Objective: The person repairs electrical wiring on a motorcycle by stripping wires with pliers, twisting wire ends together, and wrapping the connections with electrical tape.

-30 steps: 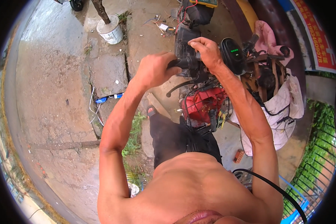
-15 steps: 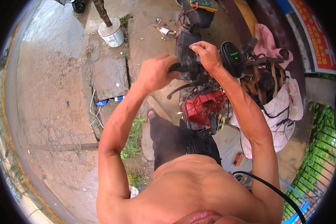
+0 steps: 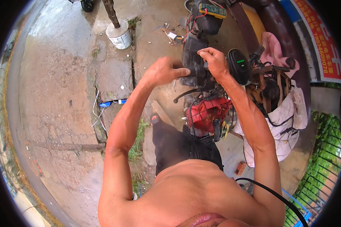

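An electric scooter or bike with a dark handlebar and a round-cornered display (image 3: 239,67), lit green, stands in front of me. My left hand (image 3: 163,72) is closed around the outer end of its black handlebar grip (image 3: 197,71), the thumb lying along it and the fingers slightly blurred. Above the inner part of the bar, my right hand (image 3: 216,65) has its fingers curled, thumb and forefinger close together. Whatever they may pinch is too small to make out. A brake lever (image 3: 185,94) juts out below the grip. Under it hangs a wire basket (image 3: 208,117) with a red bag inside.
A yellow-green multimeter (image 3: 213,11) with red leads lies on the black seat. Loose wires and a small white-labelled part (image 3: 173,36) are on the ground. A white bucket (image 3: 118,36) holds a post. At right lies a pale quilted cover (image 3: 278,136), near a brick (image 3: 240,168).
My left hand's thumb has moved from below the grip to lie along its end. My right hand stays near the bar, fingers still curled. The whole view has shifted slightly.
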